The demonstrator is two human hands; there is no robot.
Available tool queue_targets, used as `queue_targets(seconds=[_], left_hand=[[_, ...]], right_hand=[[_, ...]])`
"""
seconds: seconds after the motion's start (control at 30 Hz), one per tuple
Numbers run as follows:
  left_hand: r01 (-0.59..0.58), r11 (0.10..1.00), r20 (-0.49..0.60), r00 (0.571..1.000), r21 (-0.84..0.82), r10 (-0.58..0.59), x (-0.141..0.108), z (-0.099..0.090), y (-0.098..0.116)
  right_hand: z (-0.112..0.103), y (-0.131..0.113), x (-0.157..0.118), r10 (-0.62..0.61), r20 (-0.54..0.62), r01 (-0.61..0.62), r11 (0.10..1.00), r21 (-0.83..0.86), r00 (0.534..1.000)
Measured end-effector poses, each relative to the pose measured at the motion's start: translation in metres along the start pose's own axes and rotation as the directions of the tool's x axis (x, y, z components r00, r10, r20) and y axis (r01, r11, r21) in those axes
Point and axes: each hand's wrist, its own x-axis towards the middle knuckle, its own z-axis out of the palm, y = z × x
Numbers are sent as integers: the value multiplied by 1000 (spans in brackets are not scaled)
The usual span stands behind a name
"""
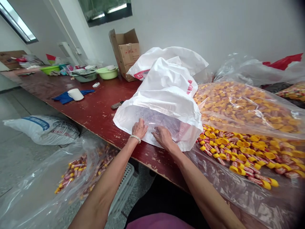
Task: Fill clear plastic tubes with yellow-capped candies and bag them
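A white woven sack (166,105) lies on the table with its mouth facing me. Clear plastic pieces (152,117) with round outlines show inside it; their exact kind is hard to make out. My left hand (139,129), with a beaded bracelet at the wrist, is at the sack's mouth, its fingers bunched together. Close to its right, my right hand (163,136) has its fingers curled in over the sack's lower lip. Whatever either hand may hold is too small or clear to name.
Yellow-ended, red-and-white patterned small tubes (238,149) lie piled on and under clear plastic at right. A phone (117,105), a white cup (75,94), green basins (107,73) and a cardboard box (128,52) stand leftward. A filled sack (43,128) is on the floor.
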Motion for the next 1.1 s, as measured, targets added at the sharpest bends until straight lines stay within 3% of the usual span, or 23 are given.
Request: queue_targets(seconds=[0.1,0.13,0.2,0.27,0.37,0.47,0.63,0.9,1.1], left_hand=[[0,935,82,996,-355,31,-25,-3,-5],[14,841,132,989,-541,69,-35,-2,-6],[79,542,202,964,-837,171,-52,3,-4],[140,324,219,950,-936,221,-65,9,0],[170,203,209,959,-964,189,-74,15,4],[170,181,209,953,-969,220,-76,14,3],[175,271,253,924,-947,287,-78,10,0],[68,340,109,989,-938,103,-82,24,7],[28,409,34,999,-912,7,-82,29,7]], right_hand=[[3,4,-11,-52,-102,78,959,271,993],[6,3,-16,-55,-135,106,908,404,989],[14,-2,-25,-34,-169,133,775,618,985],[23,-8,-33,-8,-177,127,725,676,984],[30,-14,-40,22,-229,128,777,617,973],[31,-13,-43,-4,-281,155,840,519,960],[31,-2,-44,-61,-286,163,922,351,956],[27,4,-52,-244,-201,296,909,294,949],[16,-5,-60,-36,-294,171,878,448,955]])
